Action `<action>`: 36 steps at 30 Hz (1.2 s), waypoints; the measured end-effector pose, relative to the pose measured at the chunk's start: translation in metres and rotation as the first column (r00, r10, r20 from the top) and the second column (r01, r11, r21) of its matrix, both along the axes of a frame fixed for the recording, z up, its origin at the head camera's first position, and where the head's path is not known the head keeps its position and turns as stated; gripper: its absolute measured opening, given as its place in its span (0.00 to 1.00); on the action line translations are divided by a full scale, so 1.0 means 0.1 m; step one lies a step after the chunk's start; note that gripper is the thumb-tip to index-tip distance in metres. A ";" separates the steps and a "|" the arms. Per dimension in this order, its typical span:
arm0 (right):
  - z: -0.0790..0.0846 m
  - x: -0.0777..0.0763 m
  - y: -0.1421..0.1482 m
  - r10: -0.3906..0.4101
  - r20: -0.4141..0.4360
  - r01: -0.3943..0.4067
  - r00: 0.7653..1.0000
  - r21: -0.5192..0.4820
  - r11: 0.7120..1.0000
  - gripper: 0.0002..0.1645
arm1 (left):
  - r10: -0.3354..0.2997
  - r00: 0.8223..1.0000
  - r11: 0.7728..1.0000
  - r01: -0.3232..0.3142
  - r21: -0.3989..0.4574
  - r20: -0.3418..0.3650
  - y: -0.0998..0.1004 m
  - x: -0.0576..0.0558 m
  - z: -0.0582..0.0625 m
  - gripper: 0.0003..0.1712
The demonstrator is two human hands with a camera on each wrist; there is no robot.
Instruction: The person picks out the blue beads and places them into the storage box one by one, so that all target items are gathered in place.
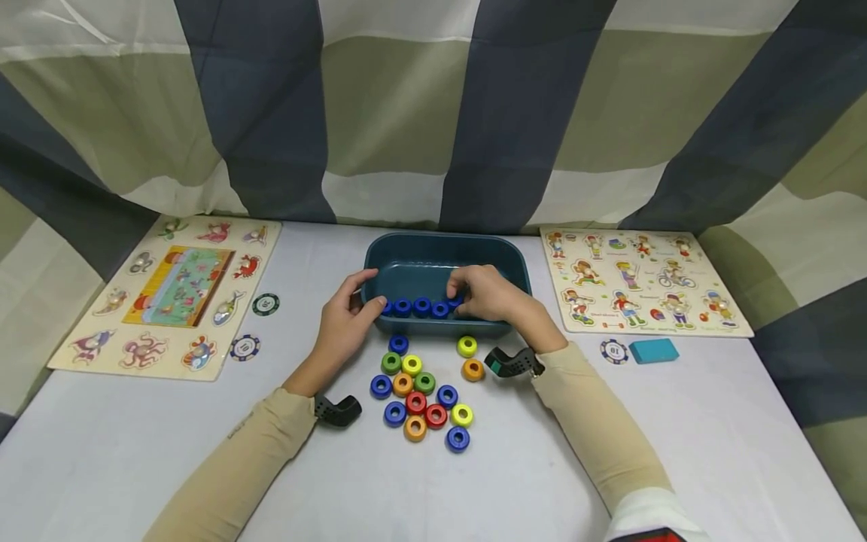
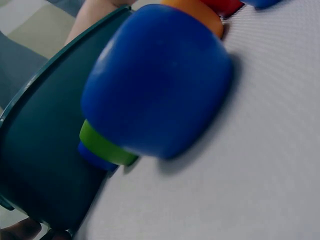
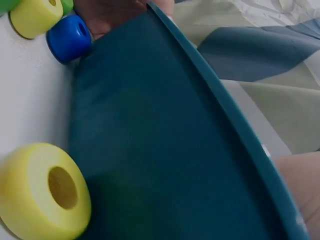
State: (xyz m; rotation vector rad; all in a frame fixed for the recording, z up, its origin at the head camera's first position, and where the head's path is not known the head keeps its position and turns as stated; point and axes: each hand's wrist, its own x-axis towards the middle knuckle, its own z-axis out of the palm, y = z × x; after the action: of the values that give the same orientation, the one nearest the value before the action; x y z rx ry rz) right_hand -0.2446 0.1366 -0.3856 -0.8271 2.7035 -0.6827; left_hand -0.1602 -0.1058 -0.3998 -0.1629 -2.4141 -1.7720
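A dark teal tray (image 1: 447, 328) stands at the back middle of the table. Inside it, several blue rings (image 1: 422, 307) form a row along the near wall. My left hand (image 1: 342, 320) grips the tray's left end, thumb over the near corner; its fingertips (image 2: 22, 230) show in the left wrist view. Over the tray, my right hand (image 1: 489, 293) reaches down and pinches the blue ring (image 1: 455, 302) at the row's right end, which its fingers partly hide. Before the tray lies a loose group of blue, green, yellow, orange and red rings (image 1: 416, 402).
Picture boards lie at left (image 1: 233, 339) and right (image 1: 555, 290). Beside the left board are a green poker chip (image 1: 266, 304) and a blue one (image 1: 244, 347). Another chip (image 1: 614, 351) and a turquoise block (image 1: 653, 351) sit below the right board. A checked curtain (image 1: 400, 113) hangs behind.
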 end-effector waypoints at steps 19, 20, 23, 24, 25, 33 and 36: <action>0.36 0.81 -0.40 0.295 -0.156 -0.305 0.943 -0.045 0.951 0.11 | -0.029 0.999 1.000 0.029 0.013 -0.019 -0.02 -0.02 0.00 0.27; 0.31 0.84 -0.43 0.286 -0.132 -0.287 0.949 0.012 0.958 0.13 | -0.028 0.999 1.000 0.029 0.011 -0.022 -0.03 -0.02 0.00 0.27; 0.16 0.89 -0.49 0.256 -0.113 -0.237 0.960 0.157 0.959 0.19 | -0.027 0.999 1.000 0.028 0.005 -0.023 -0.03 -0.02 0.00 0.27; 0.12 0.90 -0.50 0.250 -0.124 -0.224 0.960 0.188 0.956 0.21 | -0.031 0.999 1.000 0.031 0.004 -0.021 -0.03 -0.02 -0.01 0.27; 0.08 0.90 -0.52 0.244 -0.134 -0.214 0.960 0.206 0.955 0.22 | -0.031 0.999 1.000 0.031 0.004 -0.019 -0.03 -0.02 -0.01 0.27; -0.03 0.92 -0.54 0.241 -0.237 -0.204 0.941 0.171 0.964 0.13 | -0.018 1.000 1.000 0.018 0.002 -0.014 -0.02 -0.01 0.00 0.26; -0.04 0.92 -0.51 0.242 -0.250 -0.205 0.938 0.163 0.965 0.04 | -0.014 1.000 1.000 0.014 0.001 -0.012 -0.01 0.00 0.00 0.26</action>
State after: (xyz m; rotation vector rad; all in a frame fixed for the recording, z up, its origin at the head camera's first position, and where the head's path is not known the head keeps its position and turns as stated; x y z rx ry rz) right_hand -0.1523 0.0855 -0.3893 -1.2479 2.7840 -0.3552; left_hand -0.1603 -0.1073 -0.3997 -0.1901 -2.4091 -1.7731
